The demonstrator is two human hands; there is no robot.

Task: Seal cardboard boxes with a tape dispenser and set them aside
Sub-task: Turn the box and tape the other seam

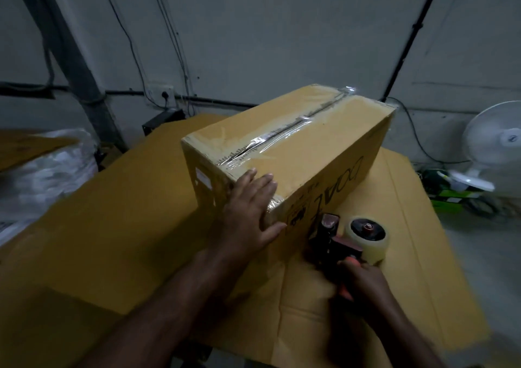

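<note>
The cardboard box (296,153) stands on a flattened cardboard sheet (112,241). A strip of clear tape (282,133) already runs along the box's top seam and wraps over its near corner.

As I judge it, the step in hand is finishing that strip low on the box's printed side. To do it well I should pin the box so it can't slide, keep the tape taut, tilt the blade into the tape for a clean tear, and then rub the loose end flat so it doesn't lift.

My left hand (251,215) lies flat on the box's near top corner. Its fingers are straight and spread, the thumb reaches down the printed side, and it presses without gripping anything.

My right hand (363,286) is curled tight round the orange handle of the tape dispenser (338,243). The dispenser sits low at the box's printed side, near the bottom edge. Its head is against that face or just beside it, and the blur keeps me from telling which. Its tape roll (369,238) is on the side facing away from the box.
</note>
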